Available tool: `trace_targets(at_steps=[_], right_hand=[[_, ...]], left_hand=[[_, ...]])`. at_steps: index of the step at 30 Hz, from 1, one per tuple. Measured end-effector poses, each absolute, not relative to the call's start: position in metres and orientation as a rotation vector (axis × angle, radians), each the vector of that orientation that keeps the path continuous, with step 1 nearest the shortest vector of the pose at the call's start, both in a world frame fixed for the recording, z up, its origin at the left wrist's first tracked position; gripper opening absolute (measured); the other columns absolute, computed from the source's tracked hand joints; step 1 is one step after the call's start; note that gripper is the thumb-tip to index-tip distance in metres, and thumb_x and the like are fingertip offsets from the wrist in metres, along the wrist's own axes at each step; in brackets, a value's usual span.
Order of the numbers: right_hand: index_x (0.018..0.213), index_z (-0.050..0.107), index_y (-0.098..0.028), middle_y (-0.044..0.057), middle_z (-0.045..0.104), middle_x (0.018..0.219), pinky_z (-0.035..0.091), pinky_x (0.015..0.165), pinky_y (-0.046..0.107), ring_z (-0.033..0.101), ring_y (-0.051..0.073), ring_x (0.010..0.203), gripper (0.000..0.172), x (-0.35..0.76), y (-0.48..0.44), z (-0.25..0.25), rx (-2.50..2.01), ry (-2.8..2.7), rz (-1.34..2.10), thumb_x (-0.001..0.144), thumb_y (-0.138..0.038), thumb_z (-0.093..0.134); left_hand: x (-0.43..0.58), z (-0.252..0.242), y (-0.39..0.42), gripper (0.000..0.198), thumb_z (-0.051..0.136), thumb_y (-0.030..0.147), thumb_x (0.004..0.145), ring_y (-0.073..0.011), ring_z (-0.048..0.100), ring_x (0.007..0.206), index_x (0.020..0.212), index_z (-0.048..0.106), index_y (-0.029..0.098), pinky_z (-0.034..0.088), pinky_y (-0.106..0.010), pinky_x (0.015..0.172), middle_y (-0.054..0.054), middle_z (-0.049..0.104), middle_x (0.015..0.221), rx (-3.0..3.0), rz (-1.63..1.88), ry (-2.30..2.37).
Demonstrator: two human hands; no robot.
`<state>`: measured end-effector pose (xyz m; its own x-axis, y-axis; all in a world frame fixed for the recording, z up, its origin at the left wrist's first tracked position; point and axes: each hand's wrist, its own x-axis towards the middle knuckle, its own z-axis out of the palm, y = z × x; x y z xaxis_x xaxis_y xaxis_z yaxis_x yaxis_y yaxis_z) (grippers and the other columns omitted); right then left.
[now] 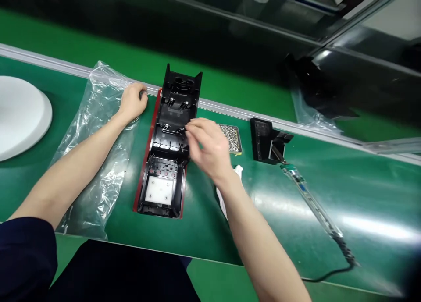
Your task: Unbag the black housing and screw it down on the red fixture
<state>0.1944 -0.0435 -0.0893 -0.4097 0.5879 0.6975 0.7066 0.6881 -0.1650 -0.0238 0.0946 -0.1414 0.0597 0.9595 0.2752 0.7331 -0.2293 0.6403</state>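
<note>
right hand: fingertips drawn narrow just above black plastic housing, any held item hidden; left hand: fingers curled on small dark item, hard to make out, near housing's far end; housing flat between hands on green bench mat; tray of small metal parts, too small to tell, partly hidden behind right hand; white cloth mostly hidden under right wrist; soldering iron resting in stand

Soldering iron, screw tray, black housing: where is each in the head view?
Soldering iron [307, 204], head view, on its handle.
Tray of screws [231, 137], head view, on the screws.
Black plastic housing [176, 104], head view, on its upper end.
</note>
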Motion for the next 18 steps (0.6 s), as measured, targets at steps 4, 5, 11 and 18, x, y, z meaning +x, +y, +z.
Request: trace_targets(at_steps=[4,5,11,18], right_hand=[[0.099,0.064,-0.008,0.004,0.057,0.098,0.045,0.086,0.025,0.055,0.015,0.093,0.018,0.245,-0.045,-0.075,-1.327,-2.129,-0.071,0.096,-0.014,0.047],[0.102,0.066,-0.011,0.003,0.057,0.098,0.045,0.085,0.027,0.056,0.017,0.092,0.021,0.259,-0.042,-0.075,-1.643,-2.186,-0.015,0.092,-0.015,0.047],[0.107,0.069,-0.008,0.011,0.056,0.103,0.040,0.068,0.031,0.056,0.030,0.090,0.031,0.278,-0.019,-0.086,-2.396,-2.223,0.204,0.077,-0.005,0.066],[0.104,0.066,-0.009,0.011,0.057,0.094,0.030,0.063,0.029,0.054,0.033,0.091,0.025,0.249,-0.012,-0.077,-2.657,-2.060,0.254,0.080,-0.003,0.060]], left_hand=[[-0.025,-0.144,0.100,0.025,0.051,0.006,0.084,-0.0242,0.055,0.108,0.104,0.066,0.005,0.042,-0.039,0.106,-0.012,0.062,0.109,1.937,0.985,1.704],[-0.025,-0.144,0.101,0.024,0.051,0.006,0.084,-0.0237,0.056,0.107,0.102,0.067,0.005,0.042,-0.039,0.106,-0.011,0.063,0.108,1.921,0.980,1.703],[-0.026,-0.142,0.101,0.023,0.049,0.004,0.083,-0.0230,0.056,0.104,0.098,0.066,0.004,0.043,-0.039,0.104,-0.012,0.062,0.106,1.897,0.947,1.680],[-0.030,-0.145,0.102,0.021,0.046,0.002,0.082,-0.0229,0.057,0.097,0.091,0.065,0.006,0.046,-0.037,0.096,-0.010,0.063,0.099,1.907,0.961,1.656]])
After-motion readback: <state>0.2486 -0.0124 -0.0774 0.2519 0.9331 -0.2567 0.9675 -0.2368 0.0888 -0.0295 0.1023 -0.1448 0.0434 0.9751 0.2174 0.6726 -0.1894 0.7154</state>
